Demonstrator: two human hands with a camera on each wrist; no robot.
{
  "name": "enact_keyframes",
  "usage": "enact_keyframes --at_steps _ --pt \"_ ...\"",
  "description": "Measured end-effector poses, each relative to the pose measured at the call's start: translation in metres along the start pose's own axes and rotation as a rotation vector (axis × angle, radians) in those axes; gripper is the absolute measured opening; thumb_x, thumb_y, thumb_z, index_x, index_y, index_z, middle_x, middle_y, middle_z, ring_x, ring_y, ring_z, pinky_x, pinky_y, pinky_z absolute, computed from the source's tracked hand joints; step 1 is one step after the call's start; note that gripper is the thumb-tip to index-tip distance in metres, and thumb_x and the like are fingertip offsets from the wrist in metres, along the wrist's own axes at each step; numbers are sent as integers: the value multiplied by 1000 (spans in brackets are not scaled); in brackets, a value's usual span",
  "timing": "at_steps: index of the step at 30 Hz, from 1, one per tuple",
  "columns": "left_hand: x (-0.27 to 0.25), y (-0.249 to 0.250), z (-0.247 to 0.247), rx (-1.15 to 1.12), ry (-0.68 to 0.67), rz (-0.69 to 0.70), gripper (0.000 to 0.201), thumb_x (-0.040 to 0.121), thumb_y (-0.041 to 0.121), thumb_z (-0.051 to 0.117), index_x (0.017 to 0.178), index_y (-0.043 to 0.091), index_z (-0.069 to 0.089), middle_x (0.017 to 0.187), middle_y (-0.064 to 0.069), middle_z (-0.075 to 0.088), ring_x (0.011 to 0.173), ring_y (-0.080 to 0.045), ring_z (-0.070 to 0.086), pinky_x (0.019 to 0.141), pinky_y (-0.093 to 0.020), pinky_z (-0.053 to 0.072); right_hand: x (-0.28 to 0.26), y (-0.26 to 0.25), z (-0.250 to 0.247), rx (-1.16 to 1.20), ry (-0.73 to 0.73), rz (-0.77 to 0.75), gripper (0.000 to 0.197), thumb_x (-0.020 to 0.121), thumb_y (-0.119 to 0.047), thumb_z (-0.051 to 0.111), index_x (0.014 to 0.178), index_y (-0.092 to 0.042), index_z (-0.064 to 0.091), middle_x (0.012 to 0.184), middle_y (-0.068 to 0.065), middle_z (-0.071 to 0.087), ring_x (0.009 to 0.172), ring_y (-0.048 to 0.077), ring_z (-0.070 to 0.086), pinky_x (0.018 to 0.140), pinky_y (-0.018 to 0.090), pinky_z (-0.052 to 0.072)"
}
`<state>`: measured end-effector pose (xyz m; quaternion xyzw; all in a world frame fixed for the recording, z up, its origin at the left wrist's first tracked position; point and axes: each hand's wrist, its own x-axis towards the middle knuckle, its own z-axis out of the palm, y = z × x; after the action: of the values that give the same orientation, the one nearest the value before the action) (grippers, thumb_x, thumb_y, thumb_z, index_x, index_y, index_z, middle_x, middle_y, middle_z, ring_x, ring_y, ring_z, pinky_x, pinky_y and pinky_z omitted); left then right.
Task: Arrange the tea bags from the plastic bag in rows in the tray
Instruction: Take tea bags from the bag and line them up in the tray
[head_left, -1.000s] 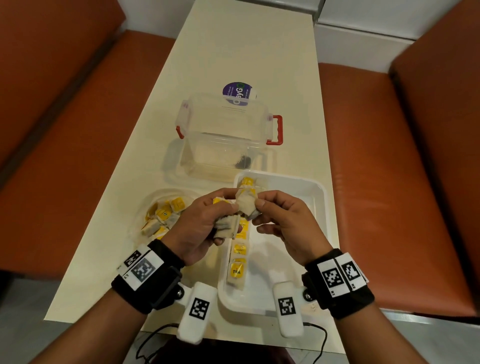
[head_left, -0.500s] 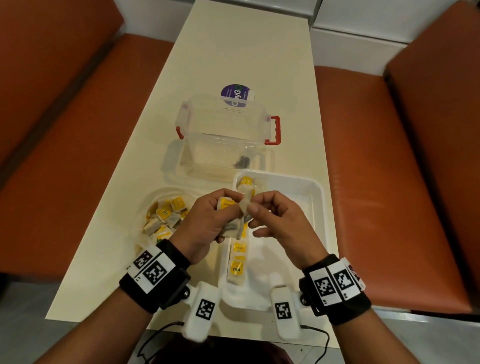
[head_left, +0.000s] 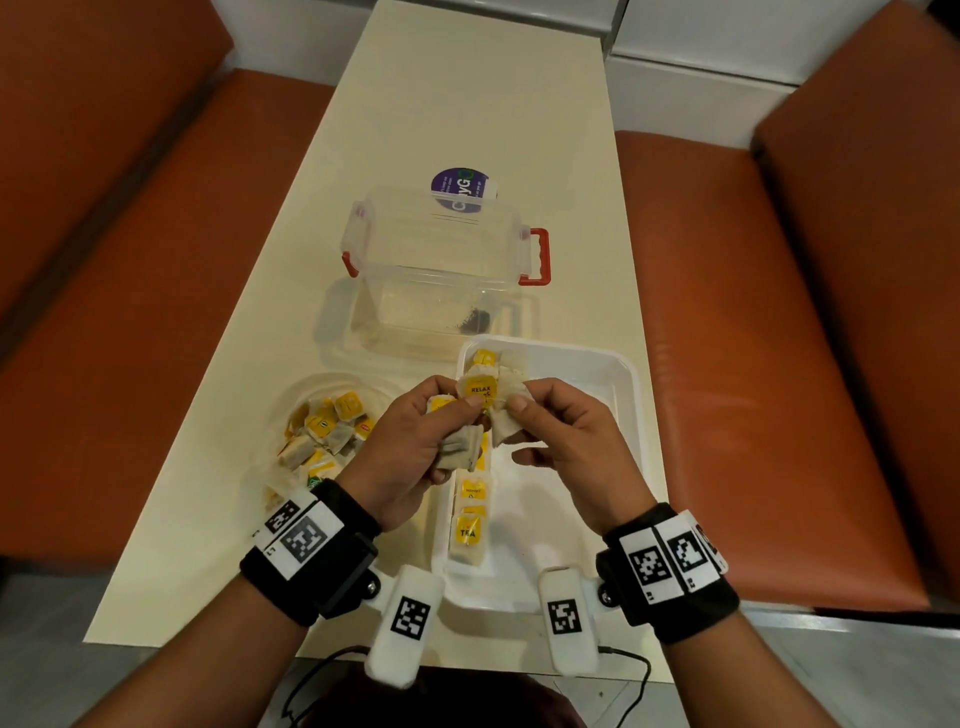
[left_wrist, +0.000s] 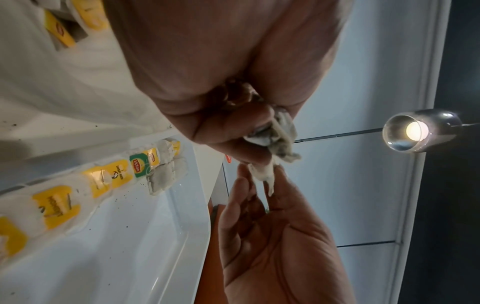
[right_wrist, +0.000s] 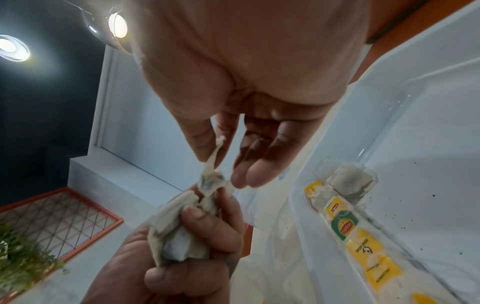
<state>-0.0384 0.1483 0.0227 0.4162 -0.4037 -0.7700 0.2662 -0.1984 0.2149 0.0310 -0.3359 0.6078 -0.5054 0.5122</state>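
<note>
From the head view, the left hand (head_left: 415, 441) grips a small clutch of tea bags (head_left: 460, 447) above the near-left part of the white tray (head_left: 631, 395), and the right hand (head_left: 563, 441) pinches one bag (head_left: 506, 410) at the top of that clutch between thumb and forefinger. A second ago both hands sat a little nearer the person with the bags bunched together; now a yellow "RELAX" tag (head_left: 480, 391) faces up between the thumbs, so one bag appears to be coming free for placing. A single row of bags (head_left: 470, 525) runs along the tray's left wall, its long axis going away from the person, tags up; the rest of the tray floor is bare, so most of the task looks undone. More bags lie heaped in the plastic bag (head_left: 324, 431) on the surface to the left, and a clear lidded box (head_left: 441, 260) stands beyond. The left wrist view shows the held bags edge-on, hanging roughly upright, with the right hand's fingertips (left_wrist: 281, 174) closed on the lowest bag's edge. The right wrist view shows the same pinch, the paper stretched taut between the two hands.
</note>
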Motion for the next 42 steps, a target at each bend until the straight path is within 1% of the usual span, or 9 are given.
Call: enact_keyframes --at_steps 8,14,17,22,25,29,34,38,42 --pt "-1 2 -8 -32 8 -36 10 95 20 64 88 19 57 92 -10 71 48 -8 47 39 -19 24 5 -4 -11 -7 65 -35 8 93 -15 67 98 -11 72 80 2 71 69 11 61 65 27 51" --pt "-3 1 -14 -41 20 -48 9 94 18 65 87 18 58 89 -10 70 44 -5 45 38 -18 23 8 -8 -17 27 111 -62 4 92 -13 69 94 -12 72 75 2 69 64 11 59 61 26 49" --pt "-4 -1 -16 -20 41 -55 16 92 18 66 79 20 59 87 -10 71 45 -6 46 38 -18 24 11 -10 -20 29 147 -79 4 93 -14 68 93 -12 72 74 0 69 63 10 59 59 24 49" --pt "-4 -5 -19 47 30 -74 9 92 14 66 87 16 59 81 -8 68 43 -5 44 38 -16 24 15 -16 -23 -4 162 -97 5 93 -17 69 90 -16 72 81 1 71 67 10 60 60 24 49" --pt "-4 -7 -19 121 -45 -92 14 84 12 75 87 17 61 79 -7 67 44 -6 43 39 -16 22 14 -22 -21 -25 124 -122 5 92 -16 69 88 -17 72 79 2 70 65 10 59 59 23 49" --pt "-3 -7 -13 159 -172 -84 13 71 15 72 81 19 64 73 -9 60 46 -11 43 45 -19 25 14 -35 -15 -51 58 -181 5 90 -13 69 87 -15 72 73 -2 69 62 10 57 58 21 48" --pt "-1 -9 -7 127 -278 -107 19 62 21 75 79 19 67 91 -18 52 81 -33 42 71 -41 33 15 -56 -9 -103 26 -279 7 92 -13 68 89 -18 71 73 -5 69 64 10 57 58 23 48" --pt "0 -6 -2 132 -294 -89 15 61 23 74 75 20 71 85 -18 54 67 -27 41 61 -31 29 13 -69 -4 -100 8 -330 8 94 -11 64 89 -16 69 74 -6 69 63 9 58 57 23 48" --pt "1 -4 -2 132 -337 -82 13 65 18 75 77 17 70 77 -16 47 57 -22 41 56 -30 27 12 -75 0 -110 7 -363 6 95 -14 64 91 -16 68 77 -1 69 65 12 59 57 25 50"
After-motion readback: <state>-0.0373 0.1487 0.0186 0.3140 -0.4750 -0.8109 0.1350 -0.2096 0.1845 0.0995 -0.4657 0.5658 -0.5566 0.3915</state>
